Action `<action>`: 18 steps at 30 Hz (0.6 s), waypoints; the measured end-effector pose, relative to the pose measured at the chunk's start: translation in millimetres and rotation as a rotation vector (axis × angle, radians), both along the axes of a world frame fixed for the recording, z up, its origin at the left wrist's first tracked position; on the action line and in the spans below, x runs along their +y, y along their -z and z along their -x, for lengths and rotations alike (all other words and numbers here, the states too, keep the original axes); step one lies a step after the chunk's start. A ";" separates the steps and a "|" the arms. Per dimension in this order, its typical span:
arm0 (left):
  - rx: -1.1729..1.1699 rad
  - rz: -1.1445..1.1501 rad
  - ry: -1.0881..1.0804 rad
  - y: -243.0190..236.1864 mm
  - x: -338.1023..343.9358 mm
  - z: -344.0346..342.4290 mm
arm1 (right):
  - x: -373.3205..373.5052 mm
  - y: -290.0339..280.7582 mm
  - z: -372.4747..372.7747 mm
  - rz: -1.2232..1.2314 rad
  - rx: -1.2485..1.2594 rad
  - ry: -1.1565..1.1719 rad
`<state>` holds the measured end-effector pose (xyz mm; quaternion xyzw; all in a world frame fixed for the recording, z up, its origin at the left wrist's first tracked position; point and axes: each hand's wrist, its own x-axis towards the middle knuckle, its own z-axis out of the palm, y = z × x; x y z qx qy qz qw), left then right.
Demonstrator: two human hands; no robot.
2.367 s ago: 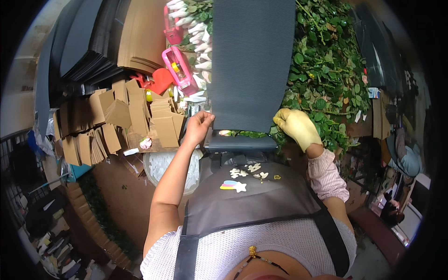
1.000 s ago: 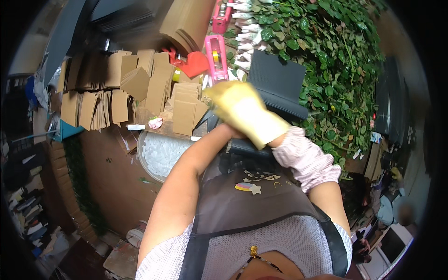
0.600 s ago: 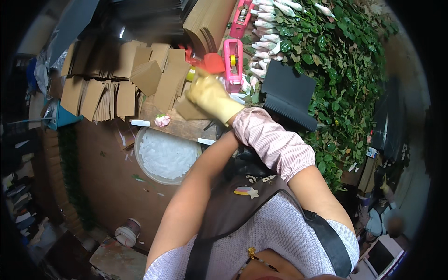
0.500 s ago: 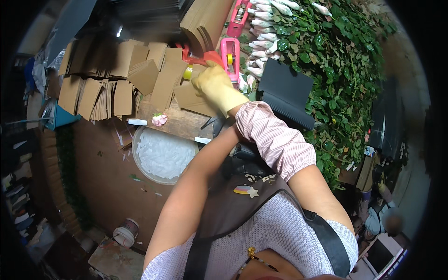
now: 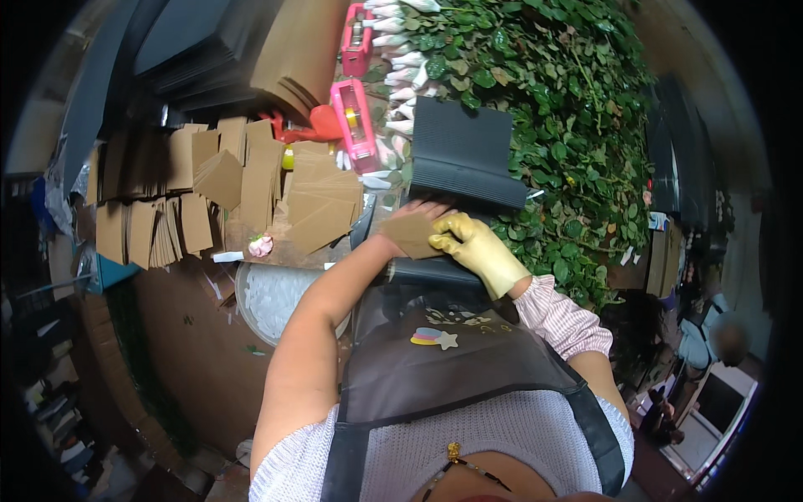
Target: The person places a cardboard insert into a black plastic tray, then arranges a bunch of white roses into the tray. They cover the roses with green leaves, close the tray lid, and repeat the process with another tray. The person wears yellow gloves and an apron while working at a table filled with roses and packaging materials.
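Note:
My right hand (image 5: pixel 473 247), in a yellow rubber glove, is closed on the edge of a small brown cardboard piece (image 5: pixel 410 234). That piece lies over part of my left hand (image 5: pixel 427 209), which is bare. The left fingers that show are stretched out along the near side of a black corrugated sheet (image 5: pixel 464 138); the rest are hidden by the cardboard. The sheet bends in a fold below its upright part. More black material (image 5: pixel 435 272) lies just below my hands, against the apron.
Cardboard pieces (image 5: pixel 322 209) lie left of my hands, with more stacked beyond. Pink tape dispensers (image 5: pixel 355 125) and a red tool (image 5: pixel 318 125) are farther back. Wrapped rose heads (image 5: pixel 401 75) and leafy stems (image 5: pixel 569 167) fill the right. A tub of white pieces (image 5: pixel 276 301) stands lower left.
My gloved right hand has come back from the cardboard pile toward my body, bringing one cardboard piece over my left hand. The whole view has shifted, and my left hand now shows.

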<state>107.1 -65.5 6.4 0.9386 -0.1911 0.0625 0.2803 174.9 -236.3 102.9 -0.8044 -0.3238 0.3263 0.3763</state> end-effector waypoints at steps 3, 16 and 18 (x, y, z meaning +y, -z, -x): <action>0.034 -0.108 0.046 36.3 1.5 2.3 | -27.6 20.0 -10.4 0.143 0.455 0.195; 0.139 -0.263 -0.002 14.4 59.3 39.4 | -6.4 41.5 -36.3 0.466 0.530 0.089; 0.024 -0.150 -0.101 12.3 66.9 48.0 | -2.3 39.2 -36.8 0.542 0.434 0.023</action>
